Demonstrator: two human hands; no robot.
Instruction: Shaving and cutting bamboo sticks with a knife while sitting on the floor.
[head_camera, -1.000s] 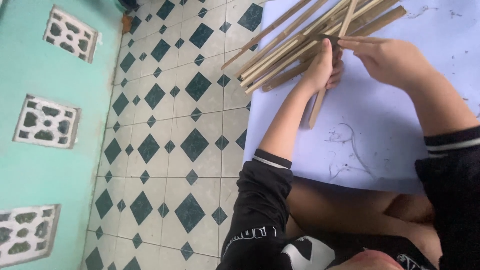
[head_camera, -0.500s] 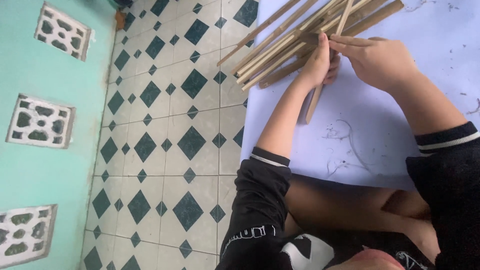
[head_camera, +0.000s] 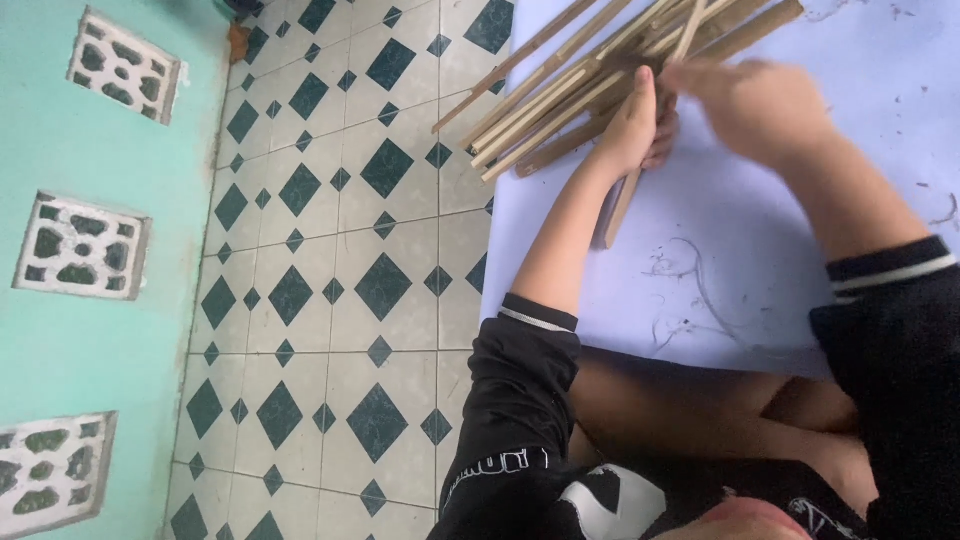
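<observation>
Two bare hands work at the 12 to 1 o'clock part of the head view, over a pale lilac sheet (head_camera: 760, 250) spread on the floor. The left hand (head_camera: 635, 125) is closed around a single bamboo slat (head_camera: 622, 208), whose free end points down toward 6 o'clock and lies on the sheet. The right hand (head_camera: 770, 105) is blurred; it sits just beside the left hand, at its 3 o'clock, and whether it grips anything cannot be told. A pile of bamboo slats (head_camera: 560, 95) lies at 11 o'clock of the hands, fanning from the sheet out over the tiled floor (head_camera: 330, 250). Thin shavings (head_camera: 690, 270) lie on the sheet at 5 o'clock of the left hand. A turquoise wall with patterned vent blocks (head_camera: 80, 250) runs along 9 o'clock.
</observation>
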